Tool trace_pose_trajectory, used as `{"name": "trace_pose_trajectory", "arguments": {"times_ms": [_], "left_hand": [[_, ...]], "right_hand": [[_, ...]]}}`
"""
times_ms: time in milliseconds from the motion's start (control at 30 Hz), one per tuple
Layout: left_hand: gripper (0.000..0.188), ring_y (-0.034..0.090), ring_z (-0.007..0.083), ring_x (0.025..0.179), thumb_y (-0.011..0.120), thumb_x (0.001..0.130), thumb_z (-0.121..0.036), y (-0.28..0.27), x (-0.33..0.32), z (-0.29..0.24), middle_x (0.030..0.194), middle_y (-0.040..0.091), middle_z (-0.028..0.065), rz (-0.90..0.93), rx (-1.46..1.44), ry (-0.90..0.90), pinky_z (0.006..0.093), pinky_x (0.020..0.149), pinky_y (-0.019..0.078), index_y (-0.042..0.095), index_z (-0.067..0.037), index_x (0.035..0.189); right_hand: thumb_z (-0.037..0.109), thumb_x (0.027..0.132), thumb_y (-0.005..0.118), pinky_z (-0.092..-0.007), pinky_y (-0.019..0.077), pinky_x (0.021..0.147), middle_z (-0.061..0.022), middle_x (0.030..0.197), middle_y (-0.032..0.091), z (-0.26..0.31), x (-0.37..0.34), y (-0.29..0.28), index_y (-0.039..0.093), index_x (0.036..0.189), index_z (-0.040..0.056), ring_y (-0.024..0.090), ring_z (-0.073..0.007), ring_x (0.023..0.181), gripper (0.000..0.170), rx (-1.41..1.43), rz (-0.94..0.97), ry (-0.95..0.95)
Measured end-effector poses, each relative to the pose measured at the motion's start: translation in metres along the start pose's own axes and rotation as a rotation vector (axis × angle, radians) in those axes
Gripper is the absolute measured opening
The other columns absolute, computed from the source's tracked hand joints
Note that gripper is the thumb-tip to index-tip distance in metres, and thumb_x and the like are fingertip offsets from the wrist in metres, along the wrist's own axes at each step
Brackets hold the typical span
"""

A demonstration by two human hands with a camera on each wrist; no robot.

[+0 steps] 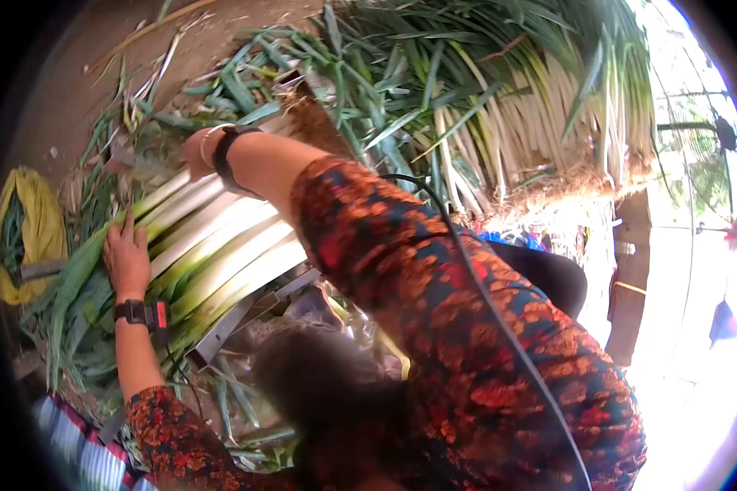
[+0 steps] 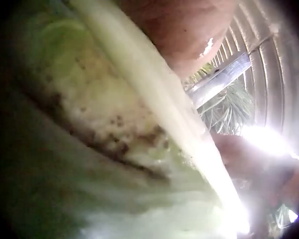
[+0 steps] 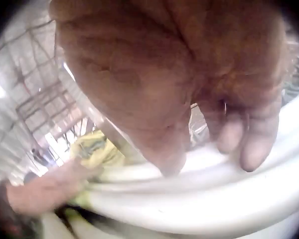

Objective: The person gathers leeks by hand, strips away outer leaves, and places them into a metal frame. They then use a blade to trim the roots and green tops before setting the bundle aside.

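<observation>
I saw the left hand (image 1: 128, 260) rest, fingers straight, on leeks (image 1: 221, 233) laid in a metal frame (image 1: 221, 331); the right arm (image 1: 274, 168) stretched across; the right hand (image 1: 195, 154) hung released, fingers loosely bent.

White leeks (image 1: 225, 274) shading to green; dark sleeve (image 1: 434, 303) with red and orange flowers; yellow sack (image 1: 47, 225); striped cloth (image 1: 78, 454), apparently blue, white and dark red

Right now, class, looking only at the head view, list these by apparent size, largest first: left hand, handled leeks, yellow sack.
1. Handled leeks
2. Yellow sack
3. Left hand
</observation>
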State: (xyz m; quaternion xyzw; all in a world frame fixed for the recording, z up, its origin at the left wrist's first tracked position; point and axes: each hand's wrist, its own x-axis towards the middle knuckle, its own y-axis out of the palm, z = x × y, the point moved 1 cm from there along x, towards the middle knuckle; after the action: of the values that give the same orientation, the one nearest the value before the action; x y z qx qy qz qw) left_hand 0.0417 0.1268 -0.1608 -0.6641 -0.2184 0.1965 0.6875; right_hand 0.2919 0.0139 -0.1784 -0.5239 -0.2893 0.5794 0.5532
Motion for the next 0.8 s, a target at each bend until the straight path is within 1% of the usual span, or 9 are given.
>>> {"name": "trace_pose_trajectory", "arguments": {"times_ms": [167,267,333,367,400,433,500,667,800], "left_hand": [[0.044,0.047,0.034,0.113,0.047,0.099,-0.027,0.004,0.0,0.006,0.121,0.05,0.0143,0.029,0.027,0.043,0.0439,0.098,0.037,0.047,-0.014,0.141],[0.045,0.045,0.0339,0.116,0.045,0.1,-0.026,0.007,-0.001,0.01,0.123,0.049,0.0149,0.032,0.039,0.055,0.0427,0.101,0.0346,0.044,-0.012,0.142],[0.045,0.045,0.0342,0.116,0.044,0.1,-0.026,0.008,0.002,0.012,0.123,0.049,0.0154,0.03,0.059,0.064,0.0431,0.102,0.034,0.043,-0.012,0.143],[0.046,0.045,0.0343,0.116,0.044,0.1,-0.026,0.01,0.002,0.014,0.123,0.049,0.0156,0.032,0.069,0.069,0.0432,0.102,0.0337,0.042,-0.012,0.143],[0.047,0.043,0.0346,0.117,0.043,0.1,-0.025,0.015,0.003,0.022,0.125,0.048,0.0162,0.047,0.064,0.071,0.0432,0.103,0.0326,0.04,-0.013,0.145],[0.047,0.043,0.0346,0.117,0.042,0.1,-0.025,0.018,0.003,0.025,0.125,0.048,0.0163,0.058,0.055,0.068,0.043,0.103,0.0324,0.039,-0.014,0.145],[0.047,0.042,0.0344,0.118,0.042,0.1,-0.025,0.018,0.005,0.029,0.126,0.047,0.0167,0.08,0.037,0.058,0.0426,0.104,0.0319,0.039,-0.014,0.146],[0.047,0.043,0.0343,0.116,0.041,0.1,-0.022,0.018,0.007,0.033,0.124,0.047,0.018,0.12,0.027,0.08,0.0419,0.102,0.0324,0.039,-0.011,0.146],[0.046,0.047,0.0353,0.108,0.044,0.099,-0.019,0.014,0.012,0.031,0.118,0.049,0.0188,0.136,0.068,0.092,0.0411,0.098,0.0362,0.041,-0.005,0.143]], "right_hand": [[0.032,0.083,0.065,-0.0408,0.0519,0.086,-0.0116,0.11,0.068,-0.015,-0.166,-0.111,0.068,0.116,0.0176,0.065,-0.0311,0.095,0.036,0.605,-0.548,-0.13],[0.023,0.087,0.066,-0.0317,0.0528,0.078,-0.0093,0.096,0.071,-0.124,-0.236,-0.082,0.068,0.112,0.0096,0.065,-0.0158,0.081,0.029,0.899,-0.81,0.171],[0.029,0.088,0.064,-0.0297,0.0524,0.075,-0.0117,0.095,0.071,-0.211,-0.292,-0.034,0.068,0.11,0.0042,0.066,-0.0184,0.082,0.033,0.741,-0.793,0.678],[0.03,0.091,0.057,-0.0342,0.053,0.078,-0.0144,0.099,0.07,-0.275,-0.328,0.017,0.069,0.106,0.0049,0.068,-0.0266,0.088,0.031,0.47,-0.785,0.714],[0.029,0.091,0.051,-0.041,0.0514,0.086,-0.019,0.105,0.068,-0.363,-0.355,0.074,0.069,0.103,0.0052,0.064,-0.0342,0.1,0.032,-0.28,-0.134,0.697],[0.033,0.09,0.051,-0.0466,0.0484,0.091,-0.0233,0.11,0.064,-0.358,-0.405,0.078,0.067,0.106,0.0058,0.06,-0.0371,0.107,0.036,0.119,-0.251,1.077],[0.045,0.089,0.051,-0.0464,0.0464,0.096,-0.0205,0.129,0.056,-0.381,-0.487,0.117,0.056,0.126,0.009,0.056,-0.0376,0.115,0.052,0.211,-0.423,1.508],[0.043,0.091,0.048,-0.0481,0.0389,0.105,-0.0157,0.138,0.051,-0.414,-0.566,0.158,0.05,0.133,0.0103,0.049,-0.0337,0.127,0.053,0.207,-0.117,1.723],[0.026,0.097,0.04,-0.0472,0.0401,0.102,-0.0124,0.136,0.052,-0.362,-0.543,0.128,0.053,0.129,0.0134,0.052,-0.03,0.125,0.037,-0.009,-0.061,1.729]]}}
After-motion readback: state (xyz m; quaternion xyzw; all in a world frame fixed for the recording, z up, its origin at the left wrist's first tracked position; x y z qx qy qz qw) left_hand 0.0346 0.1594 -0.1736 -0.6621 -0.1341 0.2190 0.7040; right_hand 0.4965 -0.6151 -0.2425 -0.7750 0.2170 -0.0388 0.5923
